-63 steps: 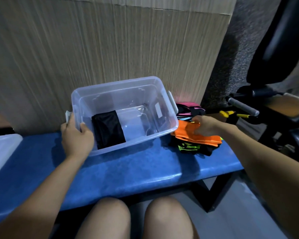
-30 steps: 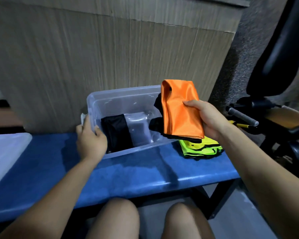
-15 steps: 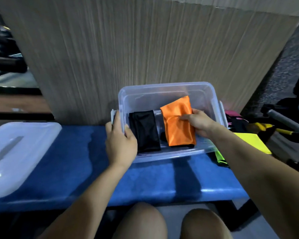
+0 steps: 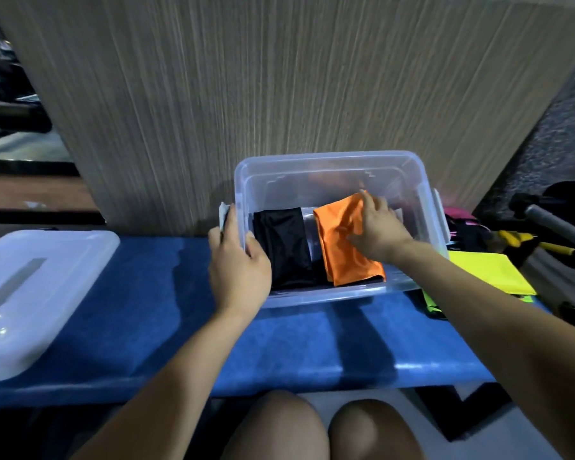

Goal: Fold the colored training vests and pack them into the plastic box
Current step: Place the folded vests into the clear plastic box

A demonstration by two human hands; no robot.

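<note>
On a blue padded tabletop (image 4: 153, 293) sits a clear plastic box (image 4: 326, 167), its back against a wood-grain panel (image 4: 279, 78). Inside lie two folded vests side by side: a black vest (image 4: 284, 247) on the left and a shiny orange vest (image 4: 341, 247) on the right, creased and slightly tilted. The right hand (image 4: 375, 227) rests on the orange vest with fingers spread and fairly straight, pressing rather than pinching. The left hand (image 4: 238, 260) has its grip clamped over the box's left rim, thumb inside. A translucent lid (image 4: 30, 293) lies on the tabletop to the left, cut off by the edge. Right of the box, a folded yellow vest (image 4: 492, 270) is partly hidden by the right forearm; pink and dark fabric (image 4: 462, 220) behind it is hard to make out.
</note>
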